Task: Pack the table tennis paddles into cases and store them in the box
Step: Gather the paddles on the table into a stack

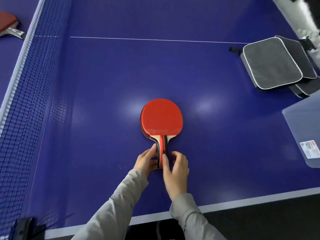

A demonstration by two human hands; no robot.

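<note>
Your bench [103,84] is deep blue, edged in white and crossed by a thin white line. The net [26,101] on it is dark blue mesh under a white top band. The paddles [161,116] in front of you show a red rubber face with black rims beneath. Their handle [162,146] is pale wood striped red and black. The far paddle [7,21] beyond the net is red too. The cases [273,64] are grey with white piping and black sides. The box [301,122] is translucent pale grey, with a white label [310,149] marked red. Your sleeves [110,213] are light grey.
</note>
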